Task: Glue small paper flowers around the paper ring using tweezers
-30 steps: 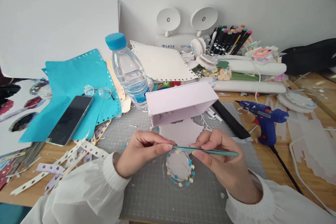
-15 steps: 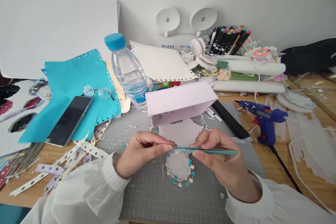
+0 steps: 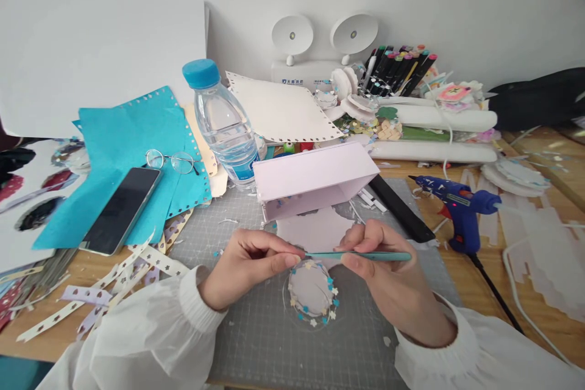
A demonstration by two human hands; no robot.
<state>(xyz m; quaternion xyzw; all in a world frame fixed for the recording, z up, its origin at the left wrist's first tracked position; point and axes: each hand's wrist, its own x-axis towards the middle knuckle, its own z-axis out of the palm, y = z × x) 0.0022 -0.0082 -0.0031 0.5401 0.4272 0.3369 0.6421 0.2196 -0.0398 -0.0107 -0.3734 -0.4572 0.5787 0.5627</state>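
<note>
My right hand [image 3: 381, 268] grips a pair of teal tweezers [image 3: 388, 256] between thumb and fingers, tips pointing left. At those tips, the thumb and forefinger of my left hand [image 3: 253, 262] are pinched together; whatever lies between them is too small to make out. Just below both hands, a round piece [image 3: 311, 289] edged with tiny blue, white and cream flowers and thin clear loops rests on the grey cutting mat [image 3: 256, 341]. Behind the hands lies a pale lilac cut sheet [image 3: 315, 228], in front of an open-sided lilac box [image 3: 315, 170].
A blue glue gun [image 3: 457, 204] with a cord stands at right, beside a long black object [image 3: 402, 210]. At left are a water bottle [image 3: 226, 128], a phone [image 3: 121, 210], eyeglasses [image 3: 171, 161] on blue paper [image 3: 132, 128], and punched paper strips [image 3: 105, 292]. Markers [image 3: 402, 67] stand behind.
The tweezers have turned slightly, their right end rising a little, and my right fingers have shifted with them. My left hand keeps its pinch in nearly the same place.
</note>
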